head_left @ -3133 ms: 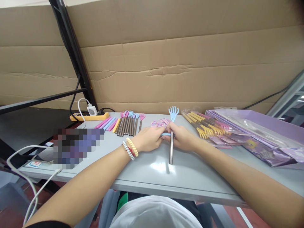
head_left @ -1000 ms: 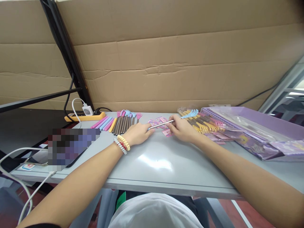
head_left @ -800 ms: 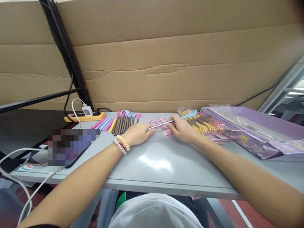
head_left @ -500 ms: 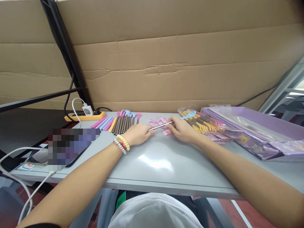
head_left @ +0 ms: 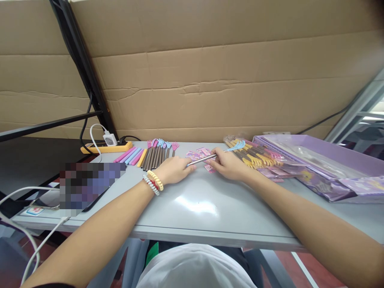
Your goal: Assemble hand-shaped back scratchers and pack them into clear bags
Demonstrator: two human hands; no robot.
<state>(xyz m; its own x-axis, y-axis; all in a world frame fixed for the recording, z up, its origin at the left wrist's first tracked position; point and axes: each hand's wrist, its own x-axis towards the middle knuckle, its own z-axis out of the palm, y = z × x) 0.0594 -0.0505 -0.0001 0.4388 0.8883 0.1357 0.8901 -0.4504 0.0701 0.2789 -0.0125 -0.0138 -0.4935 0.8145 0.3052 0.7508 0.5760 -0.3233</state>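
Note:
A metal rod with a blue hand-shaped head [head_left: 201, 159] spans the space between my hands, its head pointing right. My left hand [head_left: 175, 169] is closed on the rod's left end, with coiled bands around the wrist. Fingers of my right hand [head_left: 226, 164] pinch the rod near the blue head. Small pink cards [head_left: 197, 153] lie behind and beneath the rod. Left of my left hand, several dark rods with pink and blue hand-shaped heads [head_left: 154, 154] lie side by side, next to pink, blue and yellow tubes [head_left: 132, 155].
Bagged rods with yellow heads [head_left: 258, 156] lie right of my right hand, beside an open purple box [head_left: 318, 160]. At the left are a yellow power strip [head_left: 120, 148], white cables and a blurred-out device [head_left: 93, 184]. Cardboard [head_left: 195, 72] rises behind the grey table [head_left: 186, 220].
My right hand has shifted very slightly left along with the blue head. Both hands keep their hold on the rod.

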